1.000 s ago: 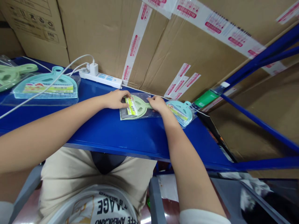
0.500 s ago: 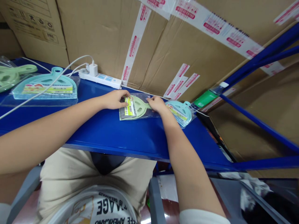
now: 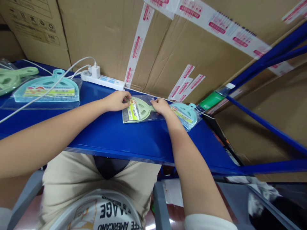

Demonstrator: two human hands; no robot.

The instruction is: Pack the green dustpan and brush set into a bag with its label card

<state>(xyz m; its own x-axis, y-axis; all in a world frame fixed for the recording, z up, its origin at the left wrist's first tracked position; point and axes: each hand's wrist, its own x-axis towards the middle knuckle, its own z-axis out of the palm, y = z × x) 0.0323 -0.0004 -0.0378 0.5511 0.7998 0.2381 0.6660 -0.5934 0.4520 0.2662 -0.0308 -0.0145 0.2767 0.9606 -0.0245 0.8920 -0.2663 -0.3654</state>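
A pale green dustpan-and-brush set (image 3: 144, 110) lies flat on the blue tabletop in a clear plastic bag. Grey bristles show along its left edge, beside a yellow and white label (image 3: 133, 110). My left hand (image 3: 120, 100) is at the bag's upper left edge, its thumb and fingers curled in at the label; the exact grip is partly hidden. At the other end, my right hand (image 3: 161, 106) is closed around the handle through the bag. Just right of that hand lies a light blue bagged dustpan set (image 3: 185, 113), partly behind my wrist.
On the left lie another blue bagged dustpan (image 3: 48, 86) and a green one (image 3: 11, 80), with a white cable (image 3: 45, 92) across. A power strip (image 3: 105, 81) stands against the cardboard boxes (image 3: 100, 38). A green-labelled bottle (image 3: 213, 99) leans by the blue frame (image 3: 268, 124) at right.
My left thumb and fingers have drawn back slightly to the left and up, uncovering more of the label. My right hand and the green set have stayed in place.
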